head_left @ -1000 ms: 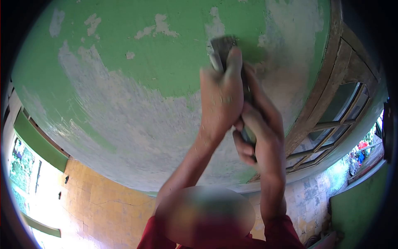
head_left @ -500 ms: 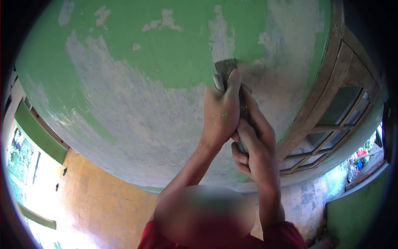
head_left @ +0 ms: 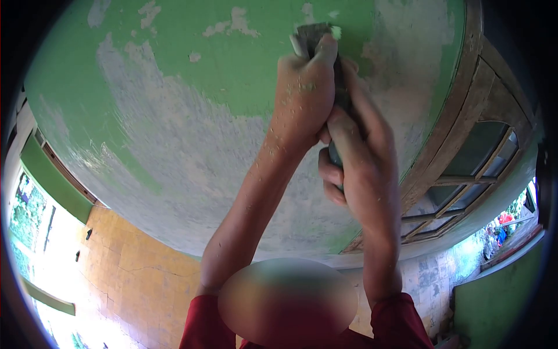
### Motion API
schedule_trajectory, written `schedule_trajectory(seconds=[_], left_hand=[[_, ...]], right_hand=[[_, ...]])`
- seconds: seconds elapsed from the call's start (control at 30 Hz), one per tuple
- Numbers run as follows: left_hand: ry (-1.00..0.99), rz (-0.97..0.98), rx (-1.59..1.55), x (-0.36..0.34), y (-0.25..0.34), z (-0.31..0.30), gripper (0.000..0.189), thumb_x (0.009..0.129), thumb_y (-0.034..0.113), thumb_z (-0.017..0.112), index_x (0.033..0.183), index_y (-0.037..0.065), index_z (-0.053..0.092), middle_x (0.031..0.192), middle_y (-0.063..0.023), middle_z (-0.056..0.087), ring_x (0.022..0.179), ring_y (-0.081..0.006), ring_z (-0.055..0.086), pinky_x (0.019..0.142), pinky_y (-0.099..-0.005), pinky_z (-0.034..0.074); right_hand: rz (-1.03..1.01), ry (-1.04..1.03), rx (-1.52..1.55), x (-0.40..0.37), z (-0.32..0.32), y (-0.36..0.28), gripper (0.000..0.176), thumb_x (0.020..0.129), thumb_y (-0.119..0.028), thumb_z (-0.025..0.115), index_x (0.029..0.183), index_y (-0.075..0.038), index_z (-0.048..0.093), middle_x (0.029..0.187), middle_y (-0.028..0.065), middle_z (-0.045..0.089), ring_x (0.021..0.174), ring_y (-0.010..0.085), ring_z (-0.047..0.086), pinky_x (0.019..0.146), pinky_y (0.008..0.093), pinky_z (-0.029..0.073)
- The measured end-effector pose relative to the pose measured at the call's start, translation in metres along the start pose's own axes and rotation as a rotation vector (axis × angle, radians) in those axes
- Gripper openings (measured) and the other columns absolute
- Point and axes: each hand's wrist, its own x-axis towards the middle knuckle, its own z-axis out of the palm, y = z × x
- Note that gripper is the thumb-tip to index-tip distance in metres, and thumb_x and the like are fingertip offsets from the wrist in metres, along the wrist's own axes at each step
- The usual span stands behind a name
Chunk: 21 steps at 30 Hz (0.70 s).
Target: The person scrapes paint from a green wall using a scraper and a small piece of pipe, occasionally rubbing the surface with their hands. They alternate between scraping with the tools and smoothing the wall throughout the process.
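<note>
Bare right hand [head_left: 369,157] and left hand [head_left: 305,93], both clamped on one dark, flat-bladed scraper [head_left: 315,32] at a wall.
The right fingers curl around the handle, seemingly to push; the left ones wrap higher, thumb just behind the blade, probably to steady its edge. A light-green flake [head_left: 336,32] shows at the blade's corner, before the patchy green-painted wall [head_left: 174,52]; rightward stands a brown wooden window frame [head_left: 427,154].
</note>
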Motion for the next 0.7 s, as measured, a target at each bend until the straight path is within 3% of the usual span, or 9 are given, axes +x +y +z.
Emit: schedule_trajectory(seconds=[0.13, 0.2, 0.23, 0.37, 0.43, 0.53, 0.57, 0.67, 0.7], left_hand=[[0.132, 0.183, -0.01, 0.005, -0.056, -0.002, 0.032, 0.101, 0.033, 0.059, 0.093, 0.003, 0.067, 0.075, -0.0021, 0.062, 0.064, -0.01, 0.057, 0.056, -0.028, 0.047], [0.143, 0.254, 0.018, 0.004, -0.035, 0.003, 0.032, 0.1, 0.032, 0.059, 0.091, 0.002, 0.067, 0.075, -0.0037, 0.063, 0.064, -0.0112, 0.059, 0.057, -0.0272, 0.048], [0.076, 0.103, 0.153, 0.006, -0.01, -0.002, 0.034, 0.101, 0.033, 0.058, 0.09, 0.002, 0.067, 0.075, -0.0056, 0.064, 0.067, -0.0116, 0.06, 0.061, -0.0269, 0.049], [0.042, 0.068, 0.023, 0.01, -0.017, 0.005, 0.038, 0.102, 0.035, 0.055, 0.089, 0.001, 0.067, 0.073, -0.0066, 0.064, 0.063, -0.0114, 0.06, 0.056, -0.0273, 0.048], [0.167, 0.271, -0.029, 0.012, -0.049, 0.007, 0.048, 0.099, 0.033, 0.052, 0.076, -0.007, 0.062, 0.058, -0.0088, 0.057, 0.059, -0.0167, 0.055, 0.057, -0.0366, 0.046], [0.162, 0.36, 0.184, 0.021, -0.001, 0.01, 0.048, 0.099, 0.032, 0.051, 0.077, -0.01, 0.061, 0.058, -0.0117, 0.057, 0.059, -0.0183, 0.056, 0.058, -0.038, 0.047], [0.043, 0.212, 0.091, 0.031, 0.016, 0.007, 0.047, 0.099, 0.032, 0.051, 0.078, -0.009, 0.062, 0.06, -0.013, 0.057, 0.061, -0.0189, 0.057, 0.061, -0.0388, 0.048], [0.087, 0.153, 0.181, 0.018, 0.005, 0.004, 0.045, 0.101, 0.041, 0.054, 0.093, -0.001, 0.068, 0.076, -0.0077, 0.065, 0.067, -0.0112, 0.057, 0.06, -0.0316, 0.046], [0.17, 0.369, 0.104, 0.01, -0.013, 0.009, 0.047, 0.099, 0.034, 0.051, 0.082, -0.008, 0.063, 0.059, -0.0113, 0.058, 0.062, -0.0185, 0.056, 0.062, -0.038, 0.048]], right_hand=[[0.049, 0.028, -0.075, -0.015, -0.006, 0.023, 0.058, 0.1, -0.013, 0.044, 0.157, -0.015, 0.033, 0.085, 0.0005, 0.05, 0.047, 0.0022, 0.039, 0.034, 0.0203, 0.025], [0.079, 0.027, -0.069, -0.011, -0.006, 0.018, 0.057, 0.1, -0.014, 0.044, 0.156, -0.014, 0.034, 0.085, 0.0004, 0.051, 0.048, 0.0021, 0.039, 0.035, 0.0201, 0.025], [0.045, 0.023, -0.04, -0.001, -0.001, 0.004, 0.057, 0.1, -0.013, 0.044, 0.156, -0.014, 0.034, 0.084, 0.0002, 0.05, 0.047, 0.002, 0.038, 0.035, 0.0198, 0.025], [0.042, 0.012, -0.03, -0.009, -0.003, 0.005, 0.057, 0.101, -0.016, 0.047, 0.156, -0.015, 0.034, 0.084, -0.0002, 0.05, 0.047, 0.0022, 0.039, 0.035, 0.0193, 0.025], [0.035, 0.038, -0.064, -0.009, -0.003, 0.008, 0.057, 0.101, -0.018, 0.047, 0.156, -0.015, 0.035, 0.085, -0.0003, 0.049, 0.048, 0.0024, 0.04, 0.035, 0.0193, 0.025], [-0.004, 0.056, -0.063, 0.006, 0.001, -0.009, 0.056, 0.102, -0.018, 0.045, 0.156, -0.016, 0.035, 0.085, -0.0001, 0.05, 0.047, 0.0024, 0.04, 0.035, 0.0195, 0.026], [-0.027, 0.008, -0.069, 0.017, 0.001, -0.019, 0.056, 0.102, -0.018, 0.046, 0.157, -0.017, 0.034, 0.085, 0.0, 0.05, 0.047, 0.0024, 0.04, 0.036, 0.0195, 0.026], [0.004, -0.015, -0.05, 0.001, -0.001, -0.008, 0.056, 0.102, -0.02, 0.046, 0.157, -0.018, 0.034, 0.086, -0.0001, 0.051, 0.048, 0.0024, 0.04, 0.036, 0.0193, 0.025], [0.081, 0.023, -0.03, -0.007, -0.001, -0.002, 0.056, 0.102, -0.02, 0.047, 0.156, -0.018, 0.035, 0.086, -0.0002, 0.051, 0.048, 0.0024, 0.04, 0.036, 0.0192, 0.025]])
